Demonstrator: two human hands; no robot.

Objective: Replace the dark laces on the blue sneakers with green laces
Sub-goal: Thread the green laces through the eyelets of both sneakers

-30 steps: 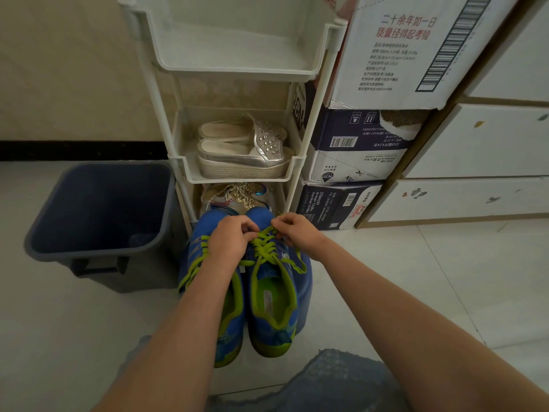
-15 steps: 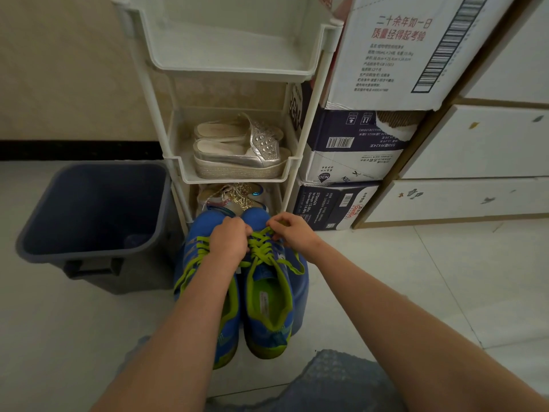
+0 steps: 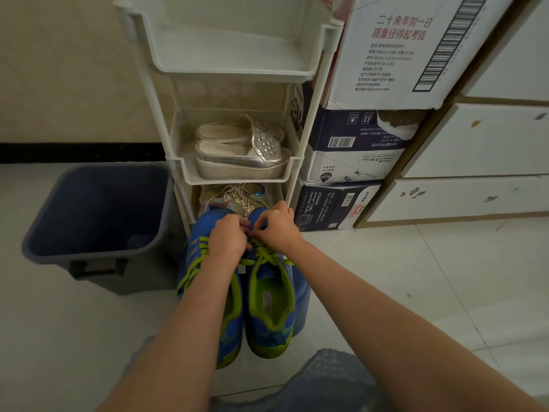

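- Down on the pale floor [image 3: 416, 278], the blue sneakers [image 3: 271, 316] stand side by side, heels toward the person and toes just in front of the white shelf rack [image 3: 237, 71].
- Both shoes carry green laces [image 3: 267, 254]; the lacing runs criss-cross up the one on the right, while the left forearm hides much of the other.
- Left grip [image 3: 227, 237] (the person's left hand): fingers curled tight, knuckles up, fingertips pinching the lace at the toe end of the right-side sneaker's lacing.
- Right grip [image 3: 277, 226]: likewise clenched, thumb and fingers nipped together on the same lace, touching the left fingertips.
- Neither grip shows any gap; exactly which strand each one holds is hidden under the fingers.
- A grey-blue bin [image 3: 98, 253] sits on the floor just left of the rack.
- Silver platform sandals [image 3: 237, 156] lie in the rack's middle tray, and a glittery shoe [image 3: 237, 197] sits in the bottom one, just behind the sneakers' toes.
- Stacked cardboard boxes [image 3: 350, 147] stand right of the rack, against white drawers [image 3: 475, 144].
- Blue-grey textured cloth [image 3: 326, 382] fills the bottom edge of the view.
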